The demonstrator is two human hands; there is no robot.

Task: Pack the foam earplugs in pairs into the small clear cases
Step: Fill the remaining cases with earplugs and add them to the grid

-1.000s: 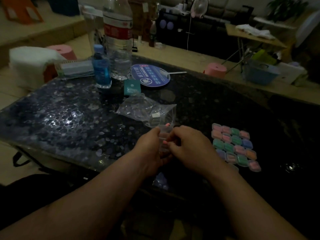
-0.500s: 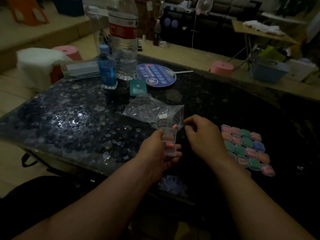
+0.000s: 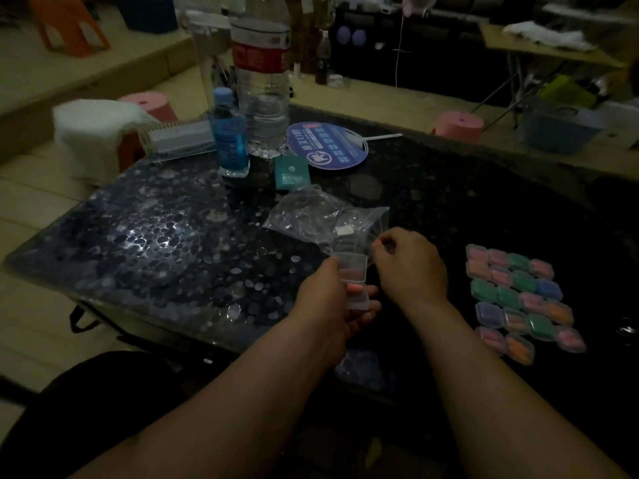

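Since a second ago the right hand [image 3: 408, 267] has drawn away from the open clear case [image 3: 351, 271], which the left hand [image 3: 325, 299] grips above the desk [image 3: 155, 243]; something pink shows inside. The right fingertips are curled together, on what I cannot tell. A plastic bag [image 3: 325, 219] lies just behind, filled cases [image 3: 522, 299] sit in rows to the right, and bottles [image 3: 262, 81] stand further back.

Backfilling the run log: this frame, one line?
left hand: holds open clear case | right hand: curled beside plastic bag, hold unclear | filled cases: grid at right
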